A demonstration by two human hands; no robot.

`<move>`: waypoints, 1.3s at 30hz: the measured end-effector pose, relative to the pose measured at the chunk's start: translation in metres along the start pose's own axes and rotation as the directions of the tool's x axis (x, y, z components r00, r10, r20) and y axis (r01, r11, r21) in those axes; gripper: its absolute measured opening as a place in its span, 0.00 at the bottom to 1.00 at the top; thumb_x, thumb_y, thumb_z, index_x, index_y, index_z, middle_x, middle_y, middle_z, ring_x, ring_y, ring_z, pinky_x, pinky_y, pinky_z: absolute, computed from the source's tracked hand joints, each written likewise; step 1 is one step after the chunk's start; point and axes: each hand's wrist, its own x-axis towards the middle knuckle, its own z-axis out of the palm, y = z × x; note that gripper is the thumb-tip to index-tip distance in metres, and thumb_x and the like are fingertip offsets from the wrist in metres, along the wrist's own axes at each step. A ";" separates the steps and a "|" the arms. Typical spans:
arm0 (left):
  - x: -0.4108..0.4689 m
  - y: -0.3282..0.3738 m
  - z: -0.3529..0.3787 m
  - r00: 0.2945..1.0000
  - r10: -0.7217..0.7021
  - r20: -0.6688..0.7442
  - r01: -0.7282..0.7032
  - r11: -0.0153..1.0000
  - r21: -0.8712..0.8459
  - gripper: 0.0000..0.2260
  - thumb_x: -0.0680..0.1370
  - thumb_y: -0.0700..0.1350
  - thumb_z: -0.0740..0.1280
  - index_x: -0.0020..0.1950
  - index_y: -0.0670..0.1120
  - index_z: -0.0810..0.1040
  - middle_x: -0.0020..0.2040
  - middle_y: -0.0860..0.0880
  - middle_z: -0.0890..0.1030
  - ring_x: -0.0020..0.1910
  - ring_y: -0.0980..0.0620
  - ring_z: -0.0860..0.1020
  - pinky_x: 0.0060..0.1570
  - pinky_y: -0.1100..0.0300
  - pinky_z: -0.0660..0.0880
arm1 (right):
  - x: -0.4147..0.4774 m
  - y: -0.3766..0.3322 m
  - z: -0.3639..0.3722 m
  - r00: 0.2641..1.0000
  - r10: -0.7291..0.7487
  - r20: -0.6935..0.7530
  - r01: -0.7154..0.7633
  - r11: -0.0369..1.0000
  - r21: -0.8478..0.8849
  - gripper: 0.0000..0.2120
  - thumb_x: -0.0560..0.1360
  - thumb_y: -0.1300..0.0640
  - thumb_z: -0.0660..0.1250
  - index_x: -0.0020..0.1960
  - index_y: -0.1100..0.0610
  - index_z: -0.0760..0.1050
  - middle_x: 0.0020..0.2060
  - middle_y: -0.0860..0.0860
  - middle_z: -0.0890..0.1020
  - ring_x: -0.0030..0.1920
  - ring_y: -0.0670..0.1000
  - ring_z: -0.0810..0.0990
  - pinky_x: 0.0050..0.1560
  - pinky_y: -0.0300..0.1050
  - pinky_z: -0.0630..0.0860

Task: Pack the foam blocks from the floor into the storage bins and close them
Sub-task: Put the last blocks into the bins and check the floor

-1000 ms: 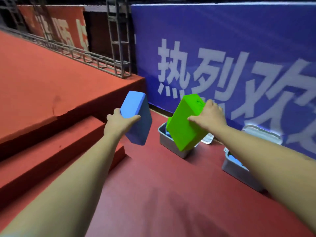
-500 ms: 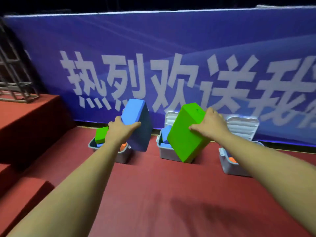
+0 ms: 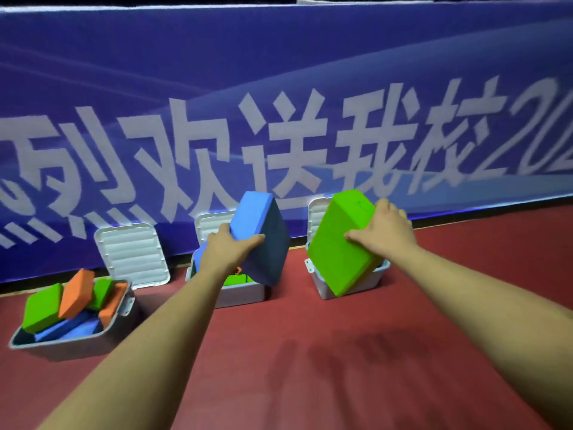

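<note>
Along the foot of the blue banner [image 3: 279, 72] with its big white characters, we count three grey plastic bins, their ribbed white lids [image 3: 133, 252] tipped back against the fabric. Our left hand [image 3: 231, 248] curls round a corner of a blue foam block [image 3: 260, 237], a matte, sharp-edged brick held tilted above the middle bin [image 3: 238, 294]. Our right hand [image 3: 384, 231] grips one end of a green foam block [image 3: 338, 246] of the same brick shape, slanted over the right bin [image 3: 321, 288], whose inside it hides. The left bin [image 3: 68, 346] sits well apart from our hands and holds a loose heap: two green blocks [image 3: 43, 308], two orange blocks [image 3: 76, 293] and at least two blue blocks [image 3: 65, 330], several poking past the rim. Green and a sliver of orange show inside the middle bin. All three bins stand on smooth red floor [image 3: 310, 352].
</note>
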 end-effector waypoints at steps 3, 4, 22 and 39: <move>0.040 0.015 0.039 1.000 0.009 0.024 -0.010 1.000 0.030 0.32 0.61 0.68 0.71 0.58 0.52 0.72 0.51 0.49 0.78 0.39 0.48 0.81 0.38 0.49 0.82 | 0.036 0.028 0.014 0.999 0.054 0.000 -0.054 0.998 -0.028 0.40 0.61 0.38 0.77 0.60 0.61 0.67 0.60 0.61 0.75 0.62 0.63 0.72 0.60 0.55 0.70; 0.056 0.018 0.052 0.999 0.004 0.034 -0.006 0.999 0.044 0.33 0.59 0.70 0.70 0.57 0.53 0.72 0.49 0.50 0.78 0.39 0.47 0.81 0.38 0.47 0.82 | 0.050 0.036 0.019 0.997 0.071 -0.002 -0.071 0.997 -0.036 0.39 0.61 0.38 0.77 0.60 0.61 0.67 0.60 0.61 0.75 0.62 0.63 0.72 0.60 0.55 0.70; 0.368 0.085 0.252 0.953 -0.043 0.299 0.000 0.990 0.144 0.40 0.56 0.73 0.68 0.60 0.51 0.71 0.53 0.44 0.73 0.45 0.42 0.79 0.45 0.44 0.81 | 0.335 0.148 0.113 0.970 0.238 0.051 -0.228 0.961 -0.155 0.40 0.61 0.36 0.77 0.61 0.60 0.68 0.58 0.60 0.76 0.60 0.64 0.73 0.60 0.56 0.72; 0.483 0.145 0.484 0.973 -0.196 0.125 0.189 0.980 0.064 0.34 0.68 0.48 0.78 0.71 0.51 0.68 0.63 0.43 0.65 0.44 0.51 0.70 0.52 0.59 0.67 | 0.615 0.326 0.272 0.902 -0.224 0.369 0.245 0.970 -0.008 0.42 0.61 0.40 0.77 0.67 0.58 0.67 0.59 0.55 0.75 0.61 0.59 0.72 0.62 0.54 0.69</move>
